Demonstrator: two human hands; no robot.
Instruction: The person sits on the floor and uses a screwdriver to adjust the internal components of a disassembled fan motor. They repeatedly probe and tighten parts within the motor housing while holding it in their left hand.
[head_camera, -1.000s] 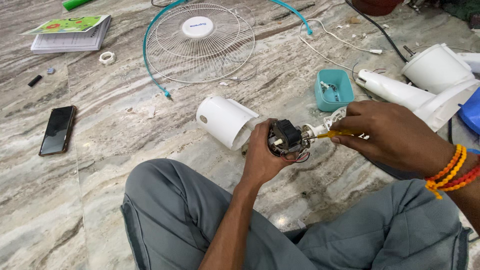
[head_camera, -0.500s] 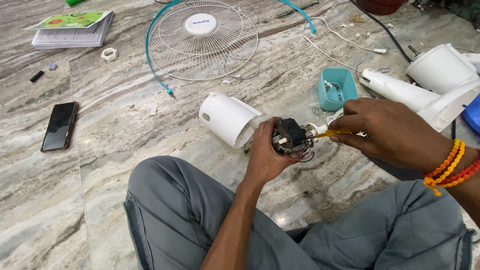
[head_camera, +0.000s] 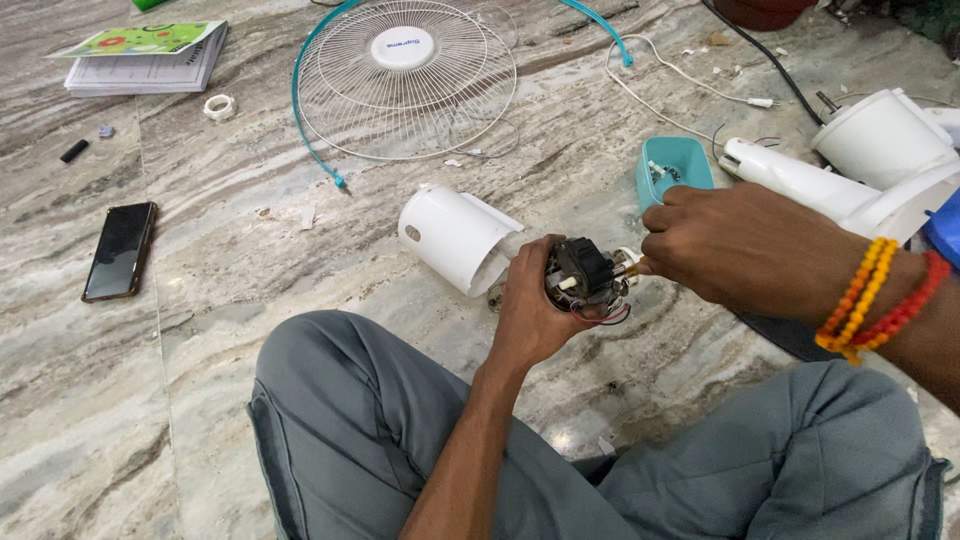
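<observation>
head view: mid-frame, our left hand wraps its fingers around the small dark fan motor with red wires; just right, our right hand pinches a yellow-handled tool, pointing leftward into it.

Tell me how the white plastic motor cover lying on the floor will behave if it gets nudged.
The white motor cover looks like a thin hollow shell, so it is probably light and would slide easily on the polished stone floor. It lies on its curved side, so a sideways push may roll it. It rests close to the left hand.
</observation>
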